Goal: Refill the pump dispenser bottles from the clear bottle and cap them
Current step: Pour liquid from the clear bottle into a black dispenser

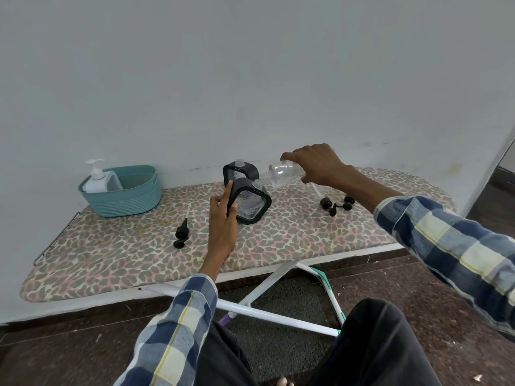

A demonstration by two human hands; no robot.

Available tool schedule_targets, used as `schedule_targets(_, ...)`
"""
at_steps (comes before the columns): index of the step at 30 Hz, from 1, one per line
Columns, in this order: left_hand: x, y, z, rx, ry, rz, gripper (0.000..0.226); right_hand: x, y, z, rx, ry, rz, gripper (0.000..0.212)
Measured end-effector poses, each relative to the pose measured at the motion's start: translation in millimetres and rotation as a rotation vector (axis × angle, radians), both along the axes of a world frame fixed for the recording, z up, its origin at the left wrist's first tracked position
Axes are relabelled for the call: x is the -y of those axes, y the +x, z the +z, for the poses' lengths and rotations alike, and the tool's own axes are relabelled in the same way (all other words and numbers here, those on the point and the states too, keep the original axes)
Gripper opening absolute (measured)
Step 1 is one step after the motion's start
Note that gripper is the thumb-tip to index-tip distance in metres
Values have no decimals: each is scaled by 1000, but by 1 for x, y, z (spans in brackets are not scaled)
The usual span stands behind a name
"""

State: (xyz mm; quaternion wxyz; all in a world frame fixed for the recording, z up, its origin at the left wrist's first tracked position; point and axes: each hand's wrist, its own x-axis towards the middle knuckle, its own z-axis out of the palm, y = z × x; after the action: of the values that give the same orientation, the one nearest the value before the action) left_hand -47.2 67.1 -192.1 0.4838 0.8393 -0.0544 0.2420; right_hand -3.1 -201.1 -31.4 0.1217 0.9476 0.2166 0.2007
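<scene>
My left hand (221, 218) grips a square black-framed dispenser bottle (249, 203), tilted to the right on the leopard-print ironing board (111, 246). My right hand (317, 164) holds the clear bottle (281, 172) on its side, its threaded neck at the dispenser's open mouth. A second black-framed dispenser bottle (237, 171) stands upright just behind, uncapped. One black pump head (181, 232) lies on the board to the left of my left hand. Two more black pump heads (335, 205) lie to the right, under my right forearm.
A teal basket (125, 196) at the board's far left holds a white pump bottle (96, 179). The board stands against a pale wall, its white legs (264, 307) crossing below the near edge. My knees are at the bottom of the view.
</scene>
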Motion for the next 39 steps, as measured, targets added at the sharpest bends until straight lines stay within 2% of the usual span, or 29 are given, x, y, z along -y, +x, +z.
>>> schedule_targets(9, 1, 0, 0, -15, -13, -2, 55, 1, 3, -4, -3, 7, 4, 74)
schedule_targets(17, 1, -3, 1, -48, -28, 15, 52, 5, 11, -35, -59, 211, -2, 73)
schedule_targets(22, 1, -4, 2, -80, -94, 23, 51, 0, 16, -55, -101, 556, 8, 69)
schedule_targets(27, 2, -6, 5, -90, -109, 61, 49, -8, 24, -71, -197, 1106, -5, 75)
schedule_targets(29, 1, -5, 4, -97, -122, 68, 49, -11, 26, -78, -216, 1261, -10, 71)
schedule_targets(34, 3, -8, 7, -98, -141, 82, 47, -21, 28, -97, -284, 1483, -5, 69)
schedule_targets(39, 3, -10, 9, -133, -174, 85, 48, -25, 23, -113, -284, 1551, 46, 74)
